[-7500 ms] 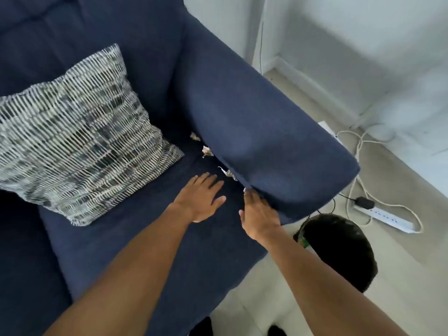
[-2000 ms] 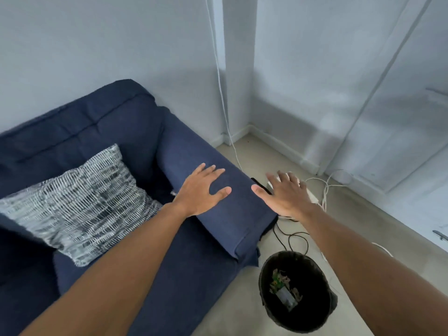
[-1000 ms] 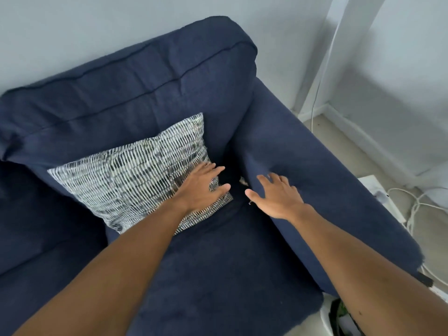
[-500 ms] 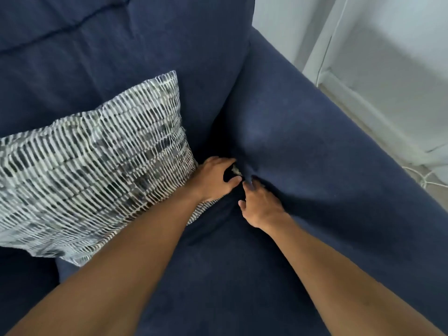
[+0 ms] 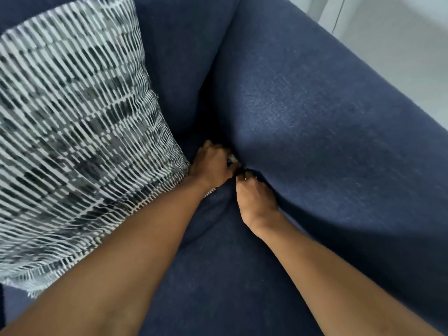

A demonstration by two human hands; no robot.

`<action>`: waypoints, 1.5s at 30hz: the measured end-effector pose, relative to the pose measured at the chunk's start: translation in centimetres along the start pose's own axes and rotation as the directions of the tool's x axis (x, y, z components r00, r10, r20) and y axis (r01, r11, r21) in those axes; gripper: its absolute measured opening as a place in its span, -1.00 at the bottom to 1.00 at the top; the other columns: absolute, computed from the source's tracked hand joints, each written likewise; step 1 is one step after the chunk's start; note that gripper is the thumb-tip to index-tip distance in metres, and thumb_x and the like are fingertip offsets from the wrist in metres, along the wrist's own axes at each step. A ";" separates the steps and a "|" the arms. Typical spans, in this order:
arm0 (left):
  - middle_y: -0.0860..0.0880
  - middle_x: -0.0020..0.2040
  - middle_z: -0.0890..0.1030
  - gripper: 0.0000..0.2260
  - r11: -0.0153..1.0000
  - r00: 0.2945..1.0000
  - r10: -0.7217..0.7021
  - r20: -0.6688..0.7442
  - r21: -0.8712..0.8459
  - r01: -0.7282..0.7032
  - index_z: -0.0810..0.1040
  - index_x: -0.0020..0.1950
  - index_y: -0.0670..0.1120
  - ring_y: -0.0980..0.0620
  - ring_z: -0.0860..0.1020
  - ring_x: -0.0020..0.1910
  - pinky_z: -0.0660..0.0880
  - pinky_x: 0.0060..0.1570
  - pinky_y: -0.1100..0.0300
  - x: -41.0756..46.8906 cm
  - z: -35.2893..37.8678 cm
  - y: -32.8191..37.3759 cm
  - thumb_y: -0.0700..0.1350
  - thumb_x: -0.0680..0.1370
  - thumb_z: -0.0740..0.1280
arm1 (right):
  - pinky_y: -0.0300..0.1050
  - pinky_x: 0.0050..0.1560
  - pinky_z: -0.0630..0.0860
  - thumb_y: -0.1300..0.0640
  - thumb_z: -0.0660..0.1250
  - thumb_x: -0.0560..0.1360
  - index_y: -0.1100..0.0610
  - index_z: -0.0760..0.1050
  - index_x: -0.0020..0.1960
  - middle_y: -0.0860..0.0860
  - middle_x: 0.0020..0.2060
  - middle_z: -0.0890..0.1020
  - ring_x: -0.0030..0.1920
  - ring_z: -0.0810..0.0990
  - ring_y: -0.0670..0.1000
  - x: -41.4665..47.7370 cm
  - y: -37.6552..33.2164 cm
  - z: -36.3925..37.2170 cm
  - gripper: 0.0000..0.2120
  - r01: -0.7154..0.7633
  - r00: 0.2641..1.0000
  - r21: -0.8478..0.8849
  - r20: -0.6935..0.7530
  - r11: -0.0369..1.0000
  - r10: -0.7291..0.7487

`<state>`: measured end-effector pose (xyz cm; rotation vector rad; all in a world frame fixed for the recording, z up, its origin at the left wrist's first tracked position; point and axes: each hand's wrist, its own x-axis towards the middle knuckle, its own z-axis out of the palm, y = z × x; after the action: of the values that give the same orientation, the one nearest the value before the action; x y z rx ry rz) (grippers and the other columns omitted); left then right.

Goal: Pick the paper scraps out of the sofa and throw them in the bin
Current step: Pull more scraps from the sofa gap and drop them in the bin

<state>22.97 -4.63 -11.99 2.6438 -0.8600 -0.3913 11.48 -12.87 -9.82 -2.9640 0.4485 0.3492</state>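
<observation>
A white paper scrap point(image 5: 233, 158) peeks out of the dark gap between the seat cushion and the armrest point(image 5: 327, 132) of the navy sofa. My left hand point(image 5: 212, 166) is curled over the gap with its fingertips closed on that scrap. My right hand point(image 5: 254, 198) sits just below it on the seat. Its fingers are bent and tucked against the foot of the armrest, and I see nothing in them. The fingertips of both hands are partly hidden in the gap. The bin is out of view.
A black-and-white woven pillow point(image 5: 72, 132) leans against the sofa back, touching my left wrist. The seat cushion point(image 5: 218, 275) lies under my forearms. A pale wall and a thin cable point(image 5: 339, 13) show beyond the armrest at the top right.
I have leaned in closer to the sofa corner. My left hand's fingers have closed on the white scrap in the gap. My right hand has stayed at the armrest's base, its fingers more curled.
</observation>
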 end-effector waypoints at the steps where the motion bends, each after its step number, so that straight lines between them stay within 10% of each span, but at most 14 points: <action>1: -0.09 0.10 0.67 -0.74 1.000 1.000 -0.007 -0.016 0.001 0.007 0.65 0.11 -0.03 -0.18 0.48 0.13 0.43 0.16 0.03 0.1 0.1 0.1 0.08 0.53 0.36 | -0.05 0.07 0.52 0.35 0.03 0.64 0.26 0.46 0.29 0.17 0.20 0.56 0.16 0.60 0.15 0.0 0.0 0.1 -0.68 0.001 1.000 -0.002 -0.004 1.000 -0.001; 11: -0.10 -0.11 0.71 -0.92 0.944 0.988 -0.150 -0.047 -0.305 0.129 0.70 -0.06 -0.11 -0.04 0.65 -0.08 0.58 -0.05 0.06 -1.2 -1.0 0.7 -0.20 0.52 0.41 | -0.04 -0.02 0.55 0.34 0.10 0.64 0.24 0.51 0.24 0.19 0.15 0.57 0.07 0.64 0.16 -0.8 0.5 -0.7 -0.72 0.008 1.000 0.019 0.008 1.000 -0.008; 17: -0.08 -0.15 0.70 -0.93 0.893 0.975 -0.207 -0.084 -0.424 0.153 0.71 -0.03 -0.19 0.11 0.58 -0.17 0.41 -0.20 0.51 -5.0 -4.3 1.7 -0.22 0.52 0.47 | -0.04 -0.13 0.46 0.30 0.16 0.62 0.22 0.52 0.12 0.20 0.04 0.62 0.03 0.62 0.22 -2.9 1.0 -4.7 -0.82 -0.015 0.996 0.174 0.090 0.985 0.000; 26: -0.06 -0.16 0.68 -0.87 0.924 0.978 -0.169 -0.119 -0.366 0.114 0.70 -0.01 -0.09 -0.01 0.61 -0.17 0.54 -0.11 0.14 -7.7 -14.4 6.2 -0.06 0.53 0.47 | -0.06 -0.21 0.40 0.05 0.27 0.61 0.03 0.56 0.10 0.12 -0.02 0.59 -0.06 0.59 0.21 -7.1 1.4 -15.7 -0.86 -0.024 0.999 0.262 -0.033 0.965 0.034; 45: 0.06 -0.29 0.65 -0.93 0.919 0.991 0.053 -0.122 -0.382 -0.096 0.70 -0.19 -0.01 0.13 0.57 -0.28 0.44 -0.24 0.32 -13.3 -24.7 24.8 -0.08 0.49 0.51 | -0.06 -0.19 0.57 0.26 0.30 0.58 0.20 0.60 -0.02 0.13 -0.12 0.66 -0.13 0.65 0.14 -20.3 16.2 -33.5 -0.90 -0.107 0.986 0.344 -0.087 0.933 0.145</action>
<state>8.57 -9.91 22.19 2.2387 -0.7566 -0.3521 -5.34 -27.86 26.11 -2.6324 0.6438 0.1042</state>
